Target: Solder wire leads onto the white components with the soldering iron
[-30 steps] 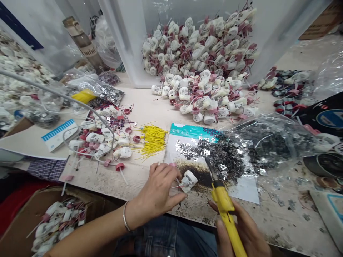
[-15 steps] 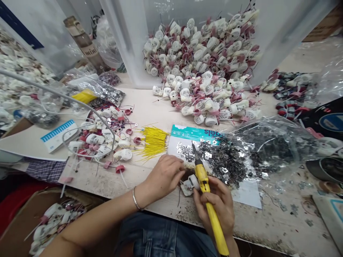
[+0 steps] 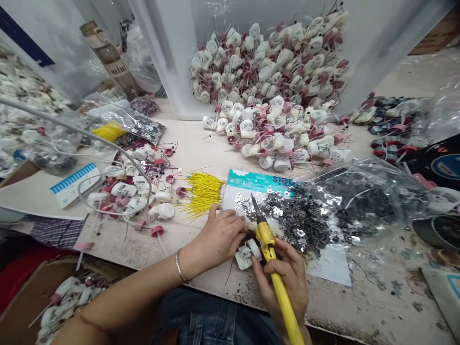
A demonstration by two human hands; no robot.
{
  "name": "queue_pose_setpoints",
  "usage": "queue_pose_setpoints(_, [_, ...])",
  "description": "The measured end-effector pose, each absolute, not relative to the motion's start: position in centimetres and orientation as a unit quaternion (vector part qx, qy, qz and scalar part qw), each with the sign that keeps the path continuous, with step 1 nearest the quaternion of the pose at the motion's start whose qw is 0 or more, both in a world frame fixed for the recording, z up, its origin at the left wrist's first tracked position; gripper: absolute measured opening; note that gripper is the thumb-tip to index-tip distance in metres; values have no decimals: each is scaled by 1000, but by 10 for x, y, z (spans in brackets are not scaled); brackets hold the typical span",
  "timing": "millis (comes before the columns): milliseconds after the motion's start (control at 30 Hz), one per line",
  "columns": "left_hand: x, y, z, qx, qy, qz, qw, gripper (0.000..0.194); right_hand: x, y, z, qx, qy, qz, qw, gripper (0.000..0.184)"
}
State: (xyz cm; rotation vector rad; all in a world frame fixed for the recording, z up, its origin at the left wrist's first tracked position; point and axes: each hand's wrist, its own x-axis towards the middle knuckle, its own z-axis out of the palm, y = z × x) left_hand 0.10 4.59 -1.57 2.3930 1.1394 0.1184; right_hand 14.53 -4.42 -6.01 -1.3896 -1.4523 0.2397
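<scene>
My right hand (image 3: 285,273) is wrapped round a yellow soldering iron (image 3: 283,297), its dark tip pointing up and away over small metal pieces. Its thumb and fingertips also touch a white plastic part (image 3: 247,254) with a round housing, low over the table. Just left of that part is my left hand (image 3: 219,237), thumb and fingers drawn together; whatever they hold is hidden. One finger of it reaches up toward a fan of thin yellow wires (image 3: 204,191). Beyond the iron lies a heap of small metal pieces (image 3: 305,215) on a printed sheet (image 3: 247,178).
A translucent bin (image 3: 179,103) at the back spills white and pink parts (image 3: 276,129). More parts (image 3: 124,189) lie at left under a grey cable (image 3: 142,167). A clear plastic bag (image 3: 381,191) is at right. A cardboard box (image 3: 21,311) stands below left.
The soldering iron, white part and right hand have shifted slightly left and down in view. A finger of my left hand has lifted out toward the yellow wires.
</scene>
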Motion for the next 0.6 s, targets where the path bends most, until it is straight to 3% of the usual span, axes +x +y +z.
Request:
queue_pose_setpoints(233, [-4, 37, 1, 831, 496, -42, 248, 18, 159, -58, -62, -546, -609, 170, 550, 16])
queue_pose_setpoints(400, [3, 53, -8, 824, 525, -26, 211, 22, 187, -71, -59, -542, -663, 130, 500, 40])
queue_pose_setpoints(600, [13, 69, -11, 842, 504, -35, 190, 25, 204, -82, -52, -559, -673, 139, 465, 33])
